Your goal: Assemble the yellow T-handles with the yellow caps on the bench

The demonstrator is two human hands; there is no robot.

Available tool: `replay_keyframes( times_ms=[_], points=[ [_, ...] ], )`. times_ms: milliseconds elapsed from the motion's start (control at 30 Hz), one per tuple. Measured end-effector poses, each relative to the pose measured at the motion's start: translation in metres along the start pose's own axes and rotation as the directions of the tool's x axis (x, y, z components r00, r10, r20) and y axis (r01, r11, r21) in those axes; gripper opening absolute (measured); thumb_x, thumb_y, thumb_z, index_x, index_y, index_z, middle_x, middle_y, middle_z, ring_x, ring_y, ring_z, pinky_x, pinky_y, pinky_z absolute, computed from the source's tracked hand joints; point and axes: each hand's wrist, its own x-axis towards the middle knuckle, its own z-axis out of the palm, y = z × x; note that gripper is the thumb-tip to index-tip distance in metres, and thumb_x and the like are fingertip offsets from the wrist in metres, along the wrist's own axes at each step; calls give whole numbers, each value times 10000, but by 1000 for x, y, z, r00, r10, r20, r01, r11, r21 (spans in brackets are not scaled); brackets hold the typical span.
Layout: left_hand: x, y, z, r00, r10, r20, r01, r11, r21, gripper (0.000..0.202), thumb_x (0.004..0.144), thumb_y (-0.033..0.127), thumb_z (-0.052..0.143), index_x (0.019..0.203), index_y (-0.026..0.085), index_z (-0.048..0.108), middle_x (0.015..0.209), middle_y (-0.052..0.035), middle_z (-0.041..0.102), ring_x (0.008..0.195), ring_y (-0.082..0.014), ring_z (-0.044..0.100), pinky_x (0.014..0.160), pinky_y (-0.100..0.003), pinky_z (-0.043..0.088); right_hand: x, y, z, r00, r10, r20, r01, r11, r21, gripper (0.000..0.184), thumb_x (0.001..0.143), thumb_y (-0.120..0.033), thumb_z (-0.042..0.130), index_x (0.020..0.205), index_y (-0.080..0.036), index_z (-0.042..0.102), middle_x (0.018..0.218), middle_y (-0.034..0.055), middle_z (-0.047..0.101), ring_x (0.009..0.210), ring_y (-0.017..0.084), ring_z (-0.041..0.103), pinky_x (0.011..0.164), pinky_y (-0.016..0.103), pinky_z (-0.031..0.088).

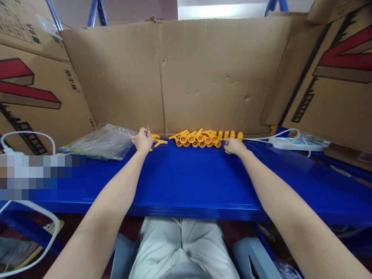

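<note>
My left hand (143,140) is closed in a pinch, with a small metallic piece (148,128) poking up from its fingertips. Just right of it lie yellow branched plastic parts (159,142) with dark bits on them. My right hand (235,146) is closed around a yellow plastic piece, mostly hidden, its lower edge showing under the fingers. Between the hands, yellow cup-ended parts (200,138) are stacked in two rows, open ends facing me, small metal bits inside. Behind my right hand stands a short row of yellow ribbed caps (232,135).
A pile of clear plastic bags (99,143) lies left on the blue table (192,182). A white power strip (299,144) with cables sits at the right. Cardboard panels (217,77) wall the back and sides. A white cable (49,217) hangs at the left edge.
</note>
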Motion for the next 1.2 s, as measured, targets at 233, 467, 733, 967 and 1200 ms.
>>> replay_keyframes(
  times_ms=[233,467,733,967,1200],
  points=[
    [2,14,16,984,-156,81,174,796,-579,111,849,249,460,757,200,424,710,-12,639,562,-103,601,575,-217,489,9,5,3,1000,19,-4,-19,998,52,323,830,-360,534,1079,-173,624,1071,147,653,1054,313,604,850,390,473],
    [-6,21,24,969,-141,202,234,783,-576,126,834,246,504,735,170,517,734,-30,658,636,-110,631,572,-190,490,5,3,-9,997,80,-23,-76,985,155,334,845,-397,539,1064,-152,598,1048,162,656,995,290,624,809,350,491],
    [-20,11,27,883,99,459,-56,993,-106,60,686,168,645,665,169,589,752,-68,688,789,-224,674,749,-326,522,0,3,-14,985,68,157,-84,991,101,405,768,-309,663,1120,-122,585,962,179,676,825,306,671,683,382,530],
    [-22,13,14,877,153,456,-196,979,49,195,749,357,658,666,186,615,598,-46,648,714,-244,691,694,-326,524,2,8,-16,997,27,79,-24,999,-35,408,731,-332,700,1048,-92,609,1058,194,658,1031,343,621,823,381,493],
    [-27,29,18,887,-7,461,211,895,-392,163,769,111,649,926,135,613,777,-31,656,620,-120,632,579,-276,573,-8,1,-27,976,131,-174,-129,991,27,465,737,-209,635,1170,-106,499,1132,211,634,1060,323,604,785,346,473]
  ],
)
